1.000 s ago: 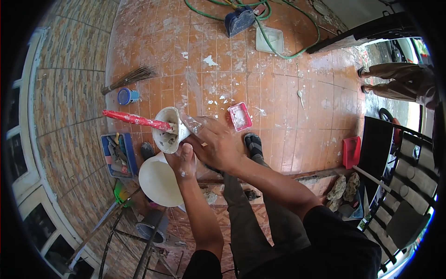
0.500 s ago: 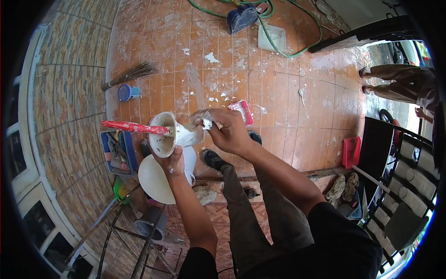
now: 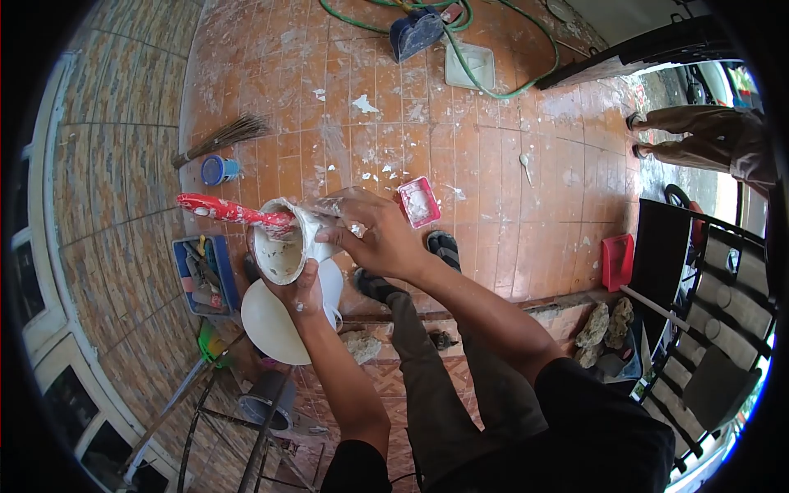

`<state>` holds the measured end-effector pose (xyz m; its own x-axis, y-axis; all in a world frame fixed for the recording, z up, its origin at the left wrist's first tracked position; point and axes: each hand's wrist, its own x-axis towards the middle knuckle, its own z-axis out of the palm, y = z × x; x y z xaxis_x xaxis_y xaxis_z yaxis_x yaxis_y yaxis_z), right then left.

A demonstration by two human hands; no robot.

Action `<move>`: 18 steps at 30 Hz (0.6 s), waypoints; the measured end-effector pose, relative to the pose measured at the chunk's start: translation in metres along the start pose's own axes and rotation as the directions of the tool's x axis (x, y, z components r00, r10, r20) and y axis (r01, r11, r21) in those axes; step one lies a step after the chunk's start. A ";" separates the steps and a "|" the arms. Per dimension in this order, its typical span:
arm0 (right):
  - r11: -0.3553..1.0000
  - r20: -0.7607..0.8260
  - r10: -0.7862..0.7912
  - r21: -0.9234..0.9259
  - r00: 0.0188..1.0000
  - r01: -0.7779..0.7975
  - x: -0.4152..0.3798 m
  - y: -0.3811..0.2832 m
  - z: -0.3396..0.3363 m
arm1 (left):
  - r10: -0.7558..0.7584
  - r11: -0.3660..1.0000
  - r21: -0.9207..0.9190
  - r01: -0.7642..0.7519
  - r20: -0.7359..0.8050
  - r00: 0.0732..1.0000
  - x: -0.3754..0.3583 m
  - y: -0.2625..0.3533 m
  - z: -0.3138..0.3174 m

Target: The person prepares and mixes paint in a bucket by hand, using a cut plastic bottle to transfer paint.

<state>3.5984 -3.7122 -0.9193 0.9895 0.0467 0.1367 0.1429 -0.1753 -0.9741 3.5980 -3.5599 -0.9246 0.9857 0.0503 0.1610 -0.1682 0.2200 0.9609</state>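
Observation:
My left hand (image 3: 297,294) is closed round a small white tub (image 3: 278,253) smeared with white paste, its mouth tilted toward the camera. A red-handled tool (image 3: 234,212) spotted with white stands in the tub, its handle pointing left. At the tub's right side is my right hand (image 3: 370,232), fingers bent and partly blurred, with white stuff on the fingers; what it grips, if anything, is hidden. Below the tub is a large round white lid or bucket (image 3: 275,322), partly covered by my left forearm.
Around me are a pink tray (image 3: 419,202), a blue-lidded pot (image 3: 219,170), a broom (image 3: 222,140), a crate of tools (image 3: 203,275), a grey bucket (image 3: 267,400) and a green hose (image 3: 493,94). Another person (image 3: 699,140) stands at the right. A red dustpan (image 3: 618,263) lies nearer.
My right hand has moved left and down to the tub's side. The tub and red handle have shifted slightly left, and the view has shifted a little.

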 end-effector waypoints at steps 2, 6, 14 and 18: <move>0.998 -0.033 -0.027 -0.051 0.999 0.025 0.001 0.010 0.001 | 0.005 1.000 -0.001 -0.005 -0.001 1.000 -0.001 0.001 0.000; 0.984 -0.307 -0.019 -0.175 0.951 -0.037 0.002 0.006 0.001 | 0.028 0.998 -0.057 -0.029 -0.003 1.000 0.000 0.000 -0.001; 0.964 -0.027 -0.116 -0.245 0.993 0.105 -0.027 -0.004 0.027 | -0.089 0.995 -0.055 0.082 -0.148 0.985 -0.003 0.000 0.016; 0.995 -0.088 -0.060 -0.079 0.994 0.053 -0.010 0.000 0.004 | -0.060 0.993 0.098 0.067 -0.076 0.995 -0.015 0.004 0.010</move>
<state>3.5881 -3.7092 -0.9217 0.9772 -0.0293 0.2104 0.1967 -0.2497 -0.9481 3.5826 -3.5693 -0.9206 0.9901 0.1110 0.0857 -0.0996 0.1267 0.9869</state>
